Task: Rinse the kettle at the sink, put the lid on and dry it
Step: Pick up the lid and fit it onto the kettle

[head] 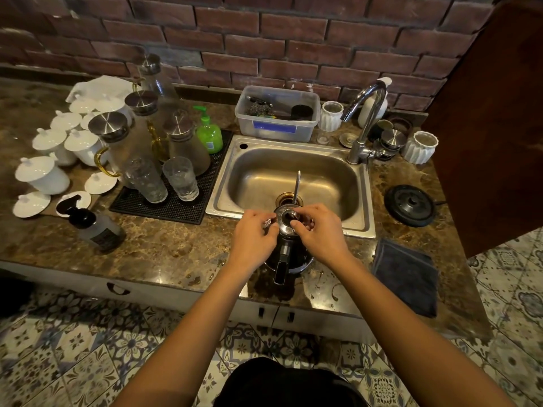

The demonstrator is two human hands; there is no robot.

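Hands meet over shiny steel gooseneck kettle [289, 254] on brown marble counter [164, 248], just before steel sink [293, 174]. Left grip [255, 232] pinches small shiny piece; right grip [320, 230] fingers closed on round steel lid [286, 220] atop kettle. Dark folded cloth [407, 274] right of grips.

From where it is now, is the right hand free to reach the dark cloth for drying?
Probably yes, once it lets go. The right hand is at the kettle top with the lid; the dark cloth lies flat on the counter just to its right, nothing between.
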